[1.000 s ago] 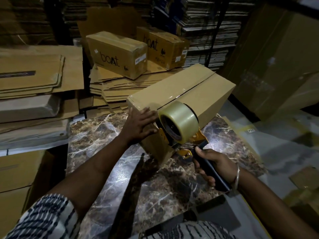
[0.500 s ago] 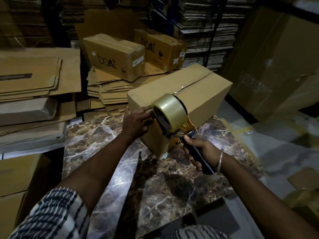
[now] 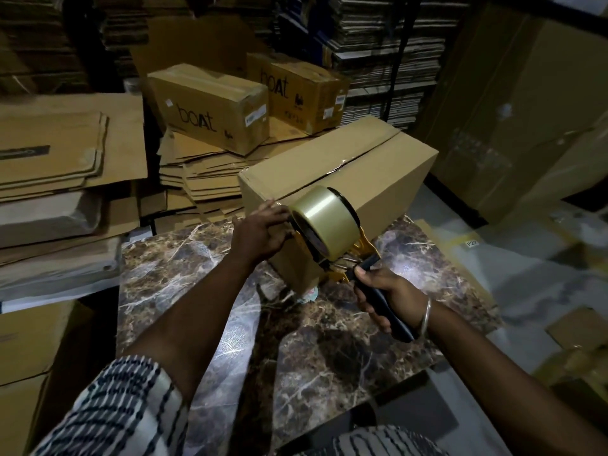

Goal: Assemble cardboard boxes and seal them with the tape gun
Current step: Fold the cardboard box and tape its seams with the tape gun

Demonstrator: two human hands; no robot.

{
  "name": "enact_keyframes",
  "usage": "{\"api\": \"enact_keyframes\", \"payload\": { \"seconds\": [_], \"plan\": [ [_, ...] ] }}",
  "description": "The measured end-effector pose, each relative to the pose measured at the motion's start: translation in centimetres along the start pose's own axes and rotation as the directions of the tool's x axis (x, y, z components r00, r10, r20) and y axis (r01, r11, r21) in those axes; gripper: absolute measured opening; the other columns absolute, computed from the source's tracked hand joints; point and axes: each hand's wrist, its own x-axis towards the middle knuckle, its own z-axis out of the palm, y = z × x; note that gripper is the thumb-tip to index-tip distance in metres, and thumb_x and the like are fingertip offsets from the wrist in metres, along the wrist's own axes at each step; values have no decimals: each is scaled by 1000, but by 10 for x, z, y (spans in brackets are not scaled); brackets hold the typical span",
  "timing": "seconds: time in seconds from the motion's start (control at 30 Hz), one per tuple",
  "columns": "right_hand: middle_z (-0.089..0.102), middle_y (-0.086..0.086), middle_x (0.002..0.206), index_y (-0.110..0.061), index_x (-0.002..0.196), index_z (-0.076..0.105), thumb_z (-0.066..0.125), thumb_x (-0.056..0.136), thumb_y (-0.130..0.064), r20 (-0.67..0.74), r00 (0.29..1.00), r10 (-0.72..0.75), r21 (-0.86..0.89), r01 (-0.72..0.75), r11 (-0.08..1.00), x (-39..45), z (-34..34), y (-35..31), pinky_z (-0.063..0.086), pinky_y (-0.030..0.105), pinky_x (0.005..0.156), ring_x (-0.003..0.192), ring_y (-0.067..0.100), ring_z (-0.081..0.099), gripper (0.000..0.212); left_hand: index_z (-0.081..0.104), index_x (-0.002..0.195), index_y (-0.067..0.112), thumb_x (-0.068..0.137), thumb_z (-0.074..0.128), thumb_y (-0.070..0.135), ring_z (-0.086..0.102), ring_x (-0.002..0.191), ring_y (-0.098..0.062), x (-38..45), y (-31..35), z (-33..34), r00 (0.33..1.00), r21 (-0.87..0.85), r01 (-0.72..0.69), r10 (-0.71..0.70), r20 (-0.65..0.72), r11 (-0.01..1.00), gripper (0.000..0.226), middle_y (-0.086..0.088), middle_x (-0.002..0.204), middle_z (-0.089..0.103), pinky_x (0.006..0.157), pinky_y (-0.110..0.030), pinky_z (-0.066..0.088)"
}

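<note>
Head view, left to right. At far left, flattened cardboard sheets (image 3: 65, 153) lie in a stack, with further stacks of flat cartons (image 3: 204, 179) just to their right. Two sealed boxes printed "boAt" rest on these cartons: the nearer one (image 3: 210, 106) to the left, the second (image 3: 302, 93) behind and to its right. Shelving (image 3: 378, 54) loaded with flat cardboard fills the far background.

The marble-patterned worktop (image 3: 197, 291) occupies the centre. On its far edge stands the cardboard box (image 3: 362, 179), tilted so that one corner points toward the viewer; its top flaps are folded down, and a dark seam (image 3: 355, 156) runs along their meeting line.

The left hand (image 3: 260, 232), at the end of a forearm emerging from a striped sleeve (image 3: 115, 409), rests against the near end of the box, fingers extended toward the top corner and touching the cardboard beside the tape roll; it grips nothing.

The tape gun (image 3: 335, 255), with a yellow frame, sits against the near end face of the box, just below the top edge. Its roll of clear tape (image 3: 324, 218) faces the viewer and hides the point of contact, so whether tape is laid on the cardboard cannot be told.

The right hand (image 3: 381, 297) is wrapped round the black handle (image 3: 385, 301) of the tape gun, fingers curled fully about it. A metal bangle (image 3: 427, 315) circles the wrist.

At right, large upright cartons (image 3: 526, 110) stand beyond the worktop, and the pale floor (image 3: 526, 291) carries loose cardboard scraps (image 3: 575, 330).
</note>
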Motion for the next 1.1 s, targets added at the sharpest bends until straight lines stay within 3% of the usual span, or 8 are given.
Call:
{"api": "enact_keyframes", "payload": {
  "seconds": [0.23,0.33,0.43,0.57,0.67,0.8,0.93,1.1],
  "plan": [
    [41,13,60,0,82,51,83,61,-66,-19,1000,-19,51,20,998,-12,-6,23,24,22,34,27,17,33,76,51,127,49,75,57,53,43,140,-11,3,3,4,999,-43,41,-42,-31,998,53,25,128,62,94,-69,45],
    [41,13,59,-2,76,50,83,58,-68,-19,1000,-15,68,16,998,-7,-3,23,27,18,33,26,17,34,76,65,122,42,79,66,43,41,142,-15,1,7,7,1000,-14,-5,5,-10,1000,43,19,134,61,105,-76,26],
    [41,13,58,-4,71,48,83,57,-69,-15,1000,0,91,1,996,-2,-2,29,27,18,33,26,17,33,75,67,128,28,84,63,44,29,145,-11,-4,8,8,988,-149,-109,124,93,983,47,18,145,47,112,-66,17],
    [41,14,59,-2,73,48,84,58,-66,-2,1000,-26,129,26,991,6,-1,31,28,19,33,26,18,34,75,71,123,17,82,69,29,31,144,-24,-2,6,8,981,-207,-150,172,92,967,42,14,141,42,107,-42,29],
    [43,14,56,-1,74,49,86,58,-64,10,999,-52,154,50,987,10,-2,33,29,18,32,25,17,35,74,72,121,13,82,74,12,35,143,-32,2,6,10,980,-208,-159,179,82,965,39,11,138,46,108,-44,33],
    [42,12,58,-2,75,49,88,58,-61,15,998,-55,198,51,979,6,-4,39,30,17,32,26,15,35,73,73,118,18,83,78,8,35,142,-25,5,1,16,988,-213,-128,144,59,969,37,7,138,57,110,-49,40],
    [42,12,56,0,76,48,87,64,-54,20,995,-102,248,94,964,-6,-11,51,30,17,31,26,15,35,68,68,122,26,82,78,7,38,138,-23,7,6,16,988,-233,-130,144,47,964,45,0,134,63,110,-40,37],
    [42,12,56,-1,74,49,86,62,-57,-67,992,-103,219,115,969,-13,-7,72,23,17,30,26,14,34,69,71,121,29,85,78,19,36,139,-15,10,10,10,989,-203,-82,105,106,976,38,6,136,62,106,-29,35]
  ]
}}
